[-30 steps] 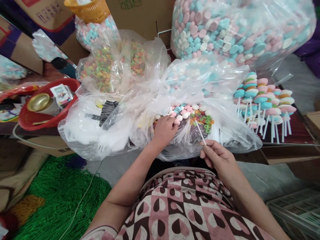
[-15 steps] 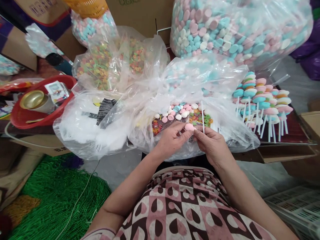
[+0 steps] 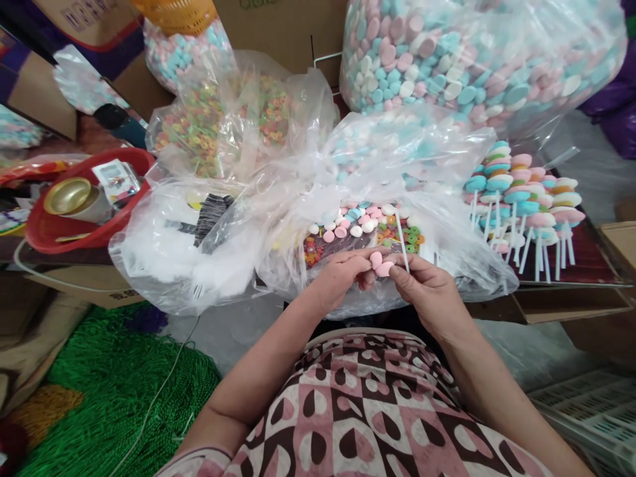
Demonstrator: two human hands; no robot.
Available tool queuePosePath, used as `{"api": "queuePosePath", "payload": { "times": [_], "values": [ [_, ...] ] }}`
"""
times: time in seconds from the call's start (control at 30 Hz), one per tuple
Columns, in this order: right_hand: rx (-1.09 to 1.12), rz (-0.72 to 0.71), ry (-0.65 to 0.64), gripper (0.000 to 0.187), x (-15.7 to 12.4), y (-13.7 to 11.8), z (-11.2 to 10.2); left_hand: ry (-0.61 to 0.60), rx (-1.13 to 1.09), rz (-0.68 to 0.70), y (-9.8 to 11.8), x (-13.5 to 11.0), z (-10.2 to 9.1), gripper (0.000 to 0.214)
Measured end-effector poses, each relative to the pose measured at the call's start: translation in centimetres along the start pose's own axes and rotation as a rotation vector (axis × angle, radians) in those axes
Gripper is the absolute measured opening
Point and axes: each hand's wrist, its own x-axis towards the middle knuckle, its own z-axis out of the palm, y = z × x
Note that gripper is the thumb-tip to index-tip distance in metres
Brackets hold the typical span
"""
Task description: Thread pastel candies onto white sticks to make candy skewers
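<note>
Pink candies (image 3: 380, 264) sit before the clear bag (image 3: 467, 265), pinched between the closed fingertips of the left hand (image 3: 338, 281) and right hand (image 3: 430, 291). Light, hard and probably brittle, they suit a gentle grip on their flat faces. The right fingers also clamp a thin, stiff white stick (image 3: 401, 233).

1. Two hands: left hand (image 3: 342, 275), right hand (image 3: 427, 291).
2. Two pink candy discs (image 3: 383, 268) between their fingertips.
3. One white stick (image 3: 401, 238), right hand.
4. One red basin (image 3: 74, 238), left.
5. One orange basket (image 3: 173, 8), far left.
</note>
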Motion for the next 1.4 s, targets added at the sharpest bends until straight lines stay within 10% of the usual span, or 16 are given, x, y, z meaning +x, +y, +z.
{"api": "queuePosePath", "payload": {
  "times": [0.53,0.93,1.4],
  "values": [
    [0.15,0.092,0.133,0.025,0.4,-0.1,0.7,0.022,0.665,0.291,0.2,-0.7,0.4,0.032],
    [0.114,0.253,-0.037,0.032,-3.6,-0.8,0.1,0.099,-0.019,0.147,-0.7,0.5,-0.9,0.04],
    [-0.164,-0.085,0.069,0.03,-1.3,0.1,0.5,-0.107,0.202,0.109,-1.1,-0.3,0.5,0.044]
  ]
}}
